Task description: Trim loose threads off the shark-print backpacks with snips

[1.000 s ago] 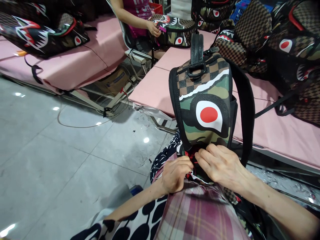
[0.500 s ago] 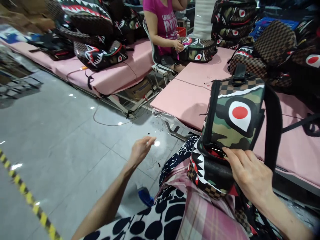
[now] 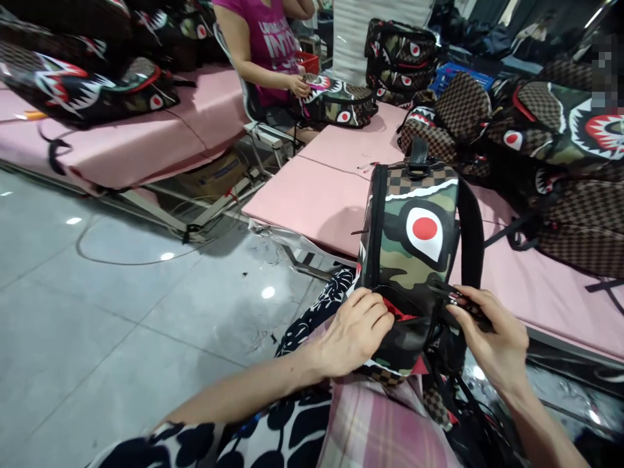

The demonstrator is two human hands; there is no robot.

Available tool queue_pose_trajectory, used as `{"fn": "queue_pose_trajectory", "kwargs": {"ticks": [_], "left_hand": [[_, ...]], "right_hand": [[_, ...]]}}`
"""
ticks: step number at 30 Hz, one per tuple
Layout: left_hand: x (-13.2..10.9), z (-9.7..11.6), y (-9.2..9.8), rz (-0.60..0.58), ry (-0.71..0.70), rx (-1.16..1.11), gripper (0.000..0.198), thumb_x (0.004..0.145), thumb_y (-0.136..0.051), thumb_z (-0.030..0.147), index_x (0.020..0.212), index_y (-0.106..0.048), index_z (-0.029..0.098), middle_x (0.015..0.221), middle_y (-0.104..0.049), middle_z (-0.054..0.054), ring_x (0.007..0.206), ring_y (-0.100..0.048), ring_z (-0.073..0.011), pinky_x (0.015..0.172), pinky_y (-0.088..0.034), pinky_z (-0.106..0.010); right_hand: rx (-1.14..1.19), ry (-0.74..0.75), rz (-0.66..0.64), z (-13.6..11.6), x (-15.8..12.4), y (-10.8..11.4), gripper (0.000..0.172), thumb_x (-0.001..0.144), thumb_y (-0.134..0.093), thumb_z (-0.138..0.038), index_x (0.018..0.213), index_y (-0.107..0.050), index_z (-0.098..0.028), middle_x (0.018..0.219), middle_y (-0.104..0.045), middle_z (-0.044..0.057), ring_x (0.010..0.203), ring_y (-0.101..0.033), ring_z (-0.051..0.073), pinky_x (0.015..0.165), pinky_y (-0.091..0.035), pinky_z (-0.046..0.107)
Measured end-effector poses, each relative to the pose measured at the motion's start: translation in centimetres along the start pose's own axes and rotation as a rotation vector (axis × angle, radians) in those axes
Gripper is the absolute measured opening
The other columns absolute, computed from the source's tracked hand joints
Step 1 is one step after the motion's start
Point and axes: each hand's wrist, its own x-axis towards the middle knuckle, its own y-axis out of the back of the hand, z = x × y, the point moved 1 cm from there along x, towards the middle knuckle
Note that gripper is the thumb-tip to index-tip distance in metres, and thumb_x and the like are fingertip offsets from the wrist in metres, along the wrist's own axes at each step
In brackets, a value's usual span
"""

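Observation:
A camouflage and brown-checked backpack (image 3: 419,260) with a red-and-white eye stands on my lap, leaning at the pink table's edge. My left hand (image 3: 358,331) is closed on the edge of its lower pocket, where a red lining shows. Dark thread snips (image 3: 446,292) are held in my right hand (image 3: 492,338), their blades against the bag's right side. Part of the snips is hidden by my fingers. A black strap (image 3: 472,234) loops down the right of the backpack.
The pink table (image 3: 312,188) carries more backpacks (image 3: 575,123) at the right and a stack (image 3: 402,58) at the back. Across it, a seated person (image 3: 273,58) holds another backpack (image 3: 341,104). A second pink table (image 3: 185,123) stands left.
My left hand has come from the open air at left onto the backpack's pocket. My right hand has moved off the pocket opening to the bag's right side. The view has turned right.

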Motion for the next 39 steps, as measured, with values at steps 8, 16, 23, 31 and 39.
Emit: {"fn": "queue_pose_trajectory", "kwargs": {"ticks": [8,16,23,31,39], "left_hand": [[2.4,2.5,-1.1,-0.115,-0.227,-0.052,0.020,0.086,-0.039,0.007,0.082,-0.058,0.013,0.071,-0.053,-0.003,0.068,-0.045,-0.0151,0.068,-0.038,-0.032],[2.7,3.9,-1.9,-0.145,-0.278,-0.045,0.021,0.085,-0.038,0.005,0.080,-0.057,0.013,0.070,-0.053,-0.003,0.067,-0.045,-0.0150,0.069,-0.039,-0.032],[3.4,3.9,-2.1,-0.164,-0.280,-0.058,0.021,0.090,-0.043,0.025,0.078,-0.056,0.014,0.068,-0.056,-0.003,0.067,-0.051,-0.0151,0.069,-0.042,-0.031],[7.0,3.3,-0.2,-0.390,-0.248,0.037,0.015,0.089,-0.044,0.021,0.080,-0.056,0.017,0.063,-0.061,0.001,0.051,-0.053,-0.0124,0.049,-0.031,-0.025],[11.7,3.6,-2.3,-0.656,-0.591,0.069,0.011,0.080,-0.052,0.010,0.076,-0.061,0.016,0.070,-0.060,-0.004,0.051,-0.050,-0.0126,0.045,-0.024,-0.028]], "right_hand": [[-0.549,0.118,-0.057,0.9,-1.4,2.5,0.022,0.080,-0.060,-0.017,0.102,-0.062,-0.018,0.079,-0.065,0.003,0.072,-0.059,0.016,0.065,-0.043,0.026],[-0.386,0.069,-0.017,2.5,-3.5,3.5,0.022,0.080,-0.060,-0.014,0.102,-0.060,-0.017,0.082,-0.065,0.004,0.074,-0.057,0.015,0.067,-0.045,0.027],[-0.557,0.186,-0.205,1.3,-3.6,5.1,0.024,0.082,-0.060,-0.018,0.105,-0.063,-0.021,0.082,-0.065,0.001,0.069,-0.053,0.013,0.061,-0.037,0.025],[-0.611,0.218,-0.470,0.3,-3.0,5.8,0.019,0.087,-0.050,-0.021,0.096,-0.066,-0.023,0.071,-0.061,0.000,0.066,-0.049,0.013,0.055,-0.027,0.027],[-0.561,0.213,-0.470,0.6,-3.4,5.6,0.020,0.083,-0.048,-0.011,0.076,-0.063,-0.021,0.067,-0.056,0.001,0.064,-0.044,0.015,0.055,-0.025,0.028]]}}
